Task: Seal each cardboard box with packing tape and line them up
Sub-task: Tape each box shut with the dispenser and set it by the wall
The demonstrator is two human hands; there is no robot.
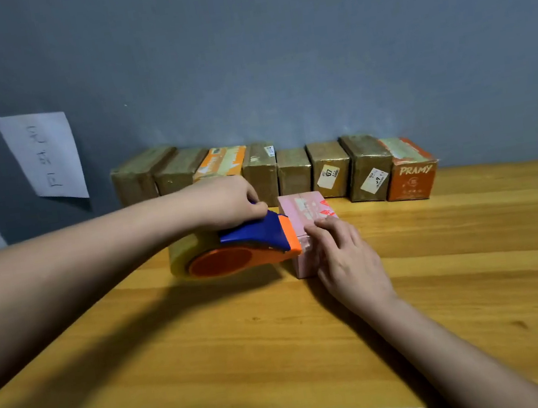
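A small pink box (302,207) stands on the wooden table (476,261) in front of a row of boxes. My left hand (225,201) grips a blue and orange tape dispenser (249,244) with a roll of clear tape, and its orange front edge is against the pink box's left side. My right hand (343,252) lies over the near end of the pink box, with straight fingers pressing on its top.
Several taped boxes (294,171) stand side by side along the grey wall, ending at the right with an orange box (411,178) marked PRAMY. A sheet of paper (46,155) hangs on the wall at left. The table's front edge runs low across the view.
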